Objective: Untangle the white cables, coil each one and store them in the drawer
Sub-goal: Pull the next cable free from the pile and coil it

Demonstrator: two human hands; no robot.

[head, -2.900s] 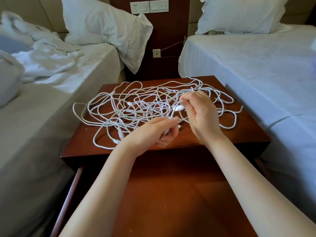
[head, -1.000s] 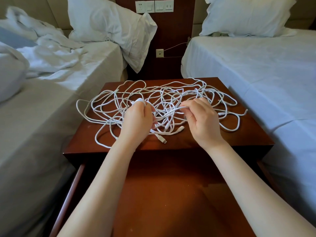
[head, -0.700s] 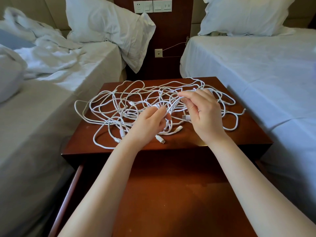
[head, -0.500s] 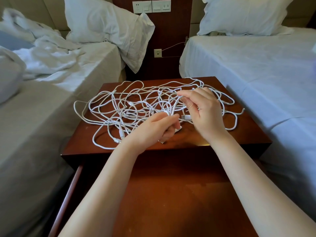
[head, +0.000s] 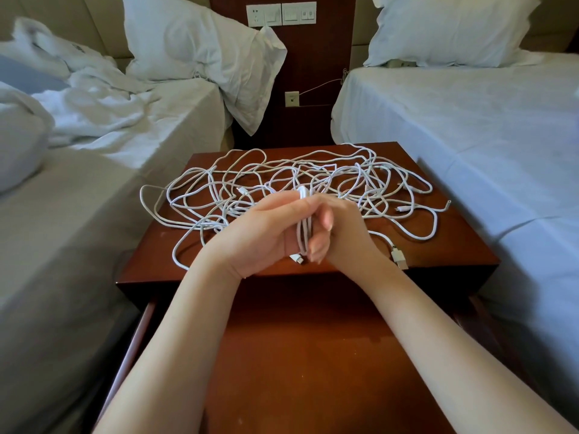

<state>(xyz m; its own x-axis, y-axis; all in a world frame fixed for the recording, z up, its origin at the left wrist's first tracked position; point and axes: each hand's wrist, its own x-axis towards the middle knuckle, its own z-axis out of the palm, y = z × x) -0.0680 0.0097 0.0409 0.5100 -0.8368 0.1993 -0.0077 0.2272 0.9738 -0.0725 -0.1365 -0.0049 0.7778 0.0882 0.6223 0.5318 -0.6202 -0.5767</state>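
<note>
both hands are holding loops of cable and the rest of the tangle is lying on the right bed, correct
No. The left hand and right hand do hold loops, but the rest of the tangle lies on the nightstand, not the right bed, as the head view shows.

A dark red-brown wooden wall panel carries white switch plates and, lower down, a small cream socket. Left of the panel lie a crumpled white pillow and rumpled white bedding. To its right is a smooth white-sheeted bed.
</note>
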